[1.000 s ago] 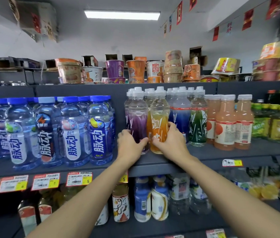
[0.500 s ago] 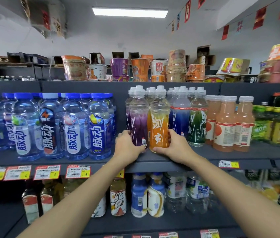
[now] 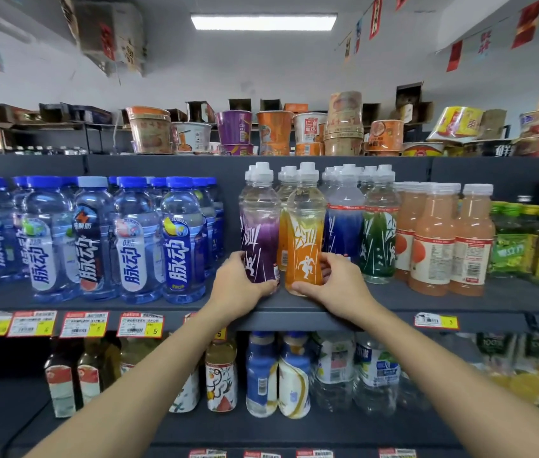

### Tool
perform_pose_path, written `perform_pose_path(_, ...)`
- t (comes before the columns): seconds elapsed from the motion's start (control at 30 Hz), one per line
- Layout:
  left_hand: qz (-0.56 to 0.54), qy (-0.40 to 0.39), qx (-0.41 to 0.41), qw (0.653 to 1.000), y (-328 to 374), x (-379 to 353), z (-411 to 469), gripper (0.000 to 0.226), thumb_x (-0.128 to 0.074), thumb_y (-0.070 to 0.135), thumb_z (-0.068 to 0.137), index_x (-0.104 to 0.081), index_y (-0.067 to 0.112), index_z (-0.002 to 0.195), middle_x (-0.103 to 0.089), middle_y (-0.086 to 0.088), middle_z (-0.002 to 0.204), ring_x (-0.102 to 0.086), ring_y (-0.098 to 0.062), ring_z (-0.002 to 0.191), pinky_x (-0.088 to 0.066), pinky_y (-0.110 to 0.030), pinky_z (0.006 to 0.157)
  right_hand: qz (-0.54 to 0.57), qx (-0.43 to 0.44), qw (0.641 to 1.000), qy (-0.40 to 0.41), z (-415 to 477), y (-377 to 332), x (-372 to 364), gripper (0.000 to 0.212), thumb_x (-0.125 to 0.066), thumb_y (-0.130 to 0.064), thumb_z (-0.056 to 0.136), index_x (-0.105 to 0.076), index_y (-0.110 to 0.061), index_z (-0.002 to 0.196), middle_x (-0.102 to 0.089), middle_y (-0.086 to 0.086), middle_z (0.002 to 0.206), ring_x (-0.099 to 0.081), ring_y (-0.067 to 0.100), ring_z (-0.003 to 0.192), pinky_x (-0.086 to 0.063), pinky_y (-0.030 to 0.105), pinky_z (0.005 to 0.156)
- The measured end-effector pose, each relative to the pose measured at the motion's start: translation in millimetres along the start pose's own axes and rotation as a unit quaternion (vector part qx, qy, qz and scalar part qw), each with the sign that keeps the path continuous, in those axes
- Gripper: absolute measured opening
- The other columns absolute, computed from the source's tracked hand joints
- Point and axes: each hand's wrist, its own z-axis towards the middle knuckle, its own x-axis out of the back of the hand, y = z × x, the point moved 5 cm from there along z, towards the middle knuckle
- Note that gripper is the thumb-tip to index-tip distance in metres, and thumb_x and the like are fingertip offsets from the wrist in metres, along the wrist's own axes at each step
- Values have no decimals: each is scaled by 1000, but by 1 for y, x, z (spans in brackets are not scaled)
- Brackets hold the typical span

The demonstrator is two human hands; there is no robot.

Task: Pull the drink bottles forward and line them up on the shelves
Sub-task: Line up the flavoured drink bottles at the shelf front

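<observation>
On the dark middle shelf [image 3: 393, 304] two white-capped sport bottles stand side by side near the front edge. My left hand [image 3: 235, 285] grips the base of the purple bottle [image 3: 260, 233]. My right hand [image 3: 334, 285] grips the base of the orange bottle [image 3: 306, 239]. Both bottles are upright. More bottles of the same kind stand behind and to the right: a dark blue one [image 3: 344, 226] and a green one [image 3: 378, 233].
Blue-capped water bottles [image 3: 132, 239] fill the shelf's left part. Peach juice bottles [image 3: 433, 239] and green tea bottles [image 3: 532, 246] stand to the right. Instant noodle cups [image 3: 274, 130] sit on the top shelf. Mixed drinks [image 3: 261, 375] occupy the shelf below, behind price tags [image 3: 83, 323].
Both hands have drawn the purple and orange bottles forward toward the shelf's front edge, and the orange bottle's label now faces me. My head has moved closer.
</observation>
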Motion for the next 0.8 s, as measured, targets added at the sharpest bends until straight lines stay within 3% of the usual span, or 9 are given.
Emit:
perform_pose_path(0.1, 35, 23, 5, 999, 2, 1, -3, 88, -88, 47, 67, -47, 11, 136, -53, -9, 127, -50, -24, 120, -43, -37, 102, 31, -4, 999, -32, -1, 4, 0, 89, -89, -52, 66, -53, -19, 140, -64, -14, 112, -61, -5, 94, -46, 11, 79)
perform_pose_path(0.2, 39, 17, -11, 999, 2, 3, -4, 88, -87, 48, 68, -47, 12, 137, -53, -7, 128, -50, -24, 121, -43, -36, 103, 34, -4, 998, -44, -2, 3, 0, 83, -88, -45, 72, -52, -20, 142, -64, -16, 111, -61, -8, 92, -45, 6, 76)
perform_pose_path(0.27, 34, 0, -28, 999, 2, 5, -3, 78, -87, 45, 69, -50, 17, 131, -57, 3, 116, -55, -18, 114, -46, -26, 91, 36, 0, 998, -48, -2, 2, 1, 79, -87, -42, 75, -52, -20, 142, -63, -17, 110, -60, -10, 90, -44, 2, 72)
perform_pose_path(0.37, 21, -11, -43, 999, 1, 9, -2, 68, -88, 37, 68, -53, 24, 124, -56, 21, 95, -57, -3, 91, -37, -6, 67, 36, 0, 998, -45, -4, 0, 1, 77, -87, -43, 75, -53, -20, 141, -63, -18, 110, -61, -8, 91, -44, 3, 72)
perform_pose_path(0.43, -3, -10, -39, 999, -2, 9, -1, 79, -91, 35, 65, -51, 17, 131, -62, 15, 105, -58, 0, 92, -41, -6, 75, 38, -7, 999, -23, -5, 0, 2, 79, -89, -48, 70, -54, -22, 135, -62, -20, 107, -61, -6, 91, -46, 6, 71)
perform_pose_path(0.5, -7, 10, -34, 999, -5, 8, -1, 86, -93, 37, 62, -49, 15, 132, -64, 5, 117, -61, -7, 101, -49, -21, 88, 34, -11, 999, 7, -8, -1, 2, 80, -91, -55, 62, -55, -24, 127, -62, -19, 104, -61, -5, 90, -47, 9, 72)
perform_pose_path(0.6, 8, 58, -34, 998, -8, 8, -5, 85, -94, 41, 59, -50, 16, 127, -62, 0, 119, -61, -14, 106, -51, -33, 94, 18, -11, 999, 38, -9, -2, 2, 81, -90, -61, 56, -55, -26, 119, -62, -18, 104, -60, -4, 90, -51, 17, 78)
perform_pose_path(0.8, 5, 58, -63, 996, -9, 9, -11, 87, -93, 37, 62, -48, 14, 133, -61, -1, 125, -58, -16, 114, -45, -29, 97, -18, -12, 999, 38, -7, -1, 2, 88, -82, -73, 52, -52, -25, 119, -60, -11, 111, -60, 4, 98, -54, 30, 88)
